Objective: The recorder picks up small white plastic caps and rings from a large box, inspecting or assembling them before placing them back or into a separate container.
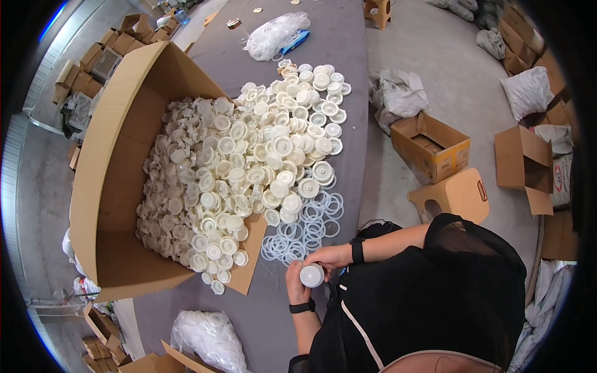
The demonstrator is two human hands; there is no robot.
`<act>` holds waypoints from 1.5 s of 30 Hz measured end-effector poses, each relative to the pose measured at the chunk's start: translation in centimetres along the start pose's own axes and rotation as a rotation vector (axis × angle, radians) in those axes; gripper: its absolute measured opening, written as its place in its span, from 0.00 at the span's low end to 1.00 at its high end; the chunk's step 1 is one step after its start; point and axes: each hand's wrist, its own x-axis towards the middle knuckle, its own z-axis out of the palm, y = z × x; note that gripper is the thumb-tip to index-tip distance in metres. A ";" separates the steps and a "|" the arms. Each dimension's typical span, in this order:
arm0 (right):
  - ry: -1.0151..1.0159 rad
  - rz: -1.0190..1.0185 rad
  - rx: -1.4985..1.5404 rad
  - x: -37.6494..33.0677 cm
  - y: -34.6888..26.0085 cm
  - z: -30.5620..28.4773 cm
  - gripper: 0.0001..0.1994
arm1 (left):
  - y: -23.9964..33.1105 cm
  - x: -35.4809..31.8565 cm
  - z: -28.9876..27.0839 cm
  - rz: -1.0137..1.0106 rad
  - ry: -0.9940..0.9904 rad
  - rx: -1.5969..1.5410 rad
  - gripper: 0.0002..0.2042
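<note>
My left hand (296, 283) and my right hand (329, 255) meet just above the near edge of the grey table (273, 323). Together they hold one round white plastic cap (312, 275), the left hand under and beside it, the right-hand fingers on top. Each wrist wears a black band. Just beyond my hands lies a loose patch of thin clear rings (311, 224). Behind them a large heap of white caps (249, 161) spills out of a big cardboard box (106, 186) lying open on its side.
A clear bag of white parts (208, 339) lies at the table's near left, another bag (277, 34) at the far end. On the floor to the right stand a beige stool (457, 196), open cardboard boxes (429, 146) and white sacks (528, 90).
</note>
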 end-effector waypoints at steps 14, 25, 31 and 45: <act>0.225 -0.231 0.092 0.5 -1.7 -1.1 0.14 | 1.1 2.9 -1.7 0.317 0.280 0.183 0.05; 0.379 -0.282 0.444 0.4 -0.8 -3.1 0.13 | 5.1 10.8 -11.3 0.850 0.740 1.325 0.13; 0.323 -0.159 0.389 1.0 -0.5 -3.0 0.11 | 3.9 8.9 -9.9 0.502 0.676 1.427 0.12; 0.327 -0.056 0.406 1.9 0.7 -3.3 0.09 | 3.8 9.4 -10.4 0.685 0.660 1.371 0.25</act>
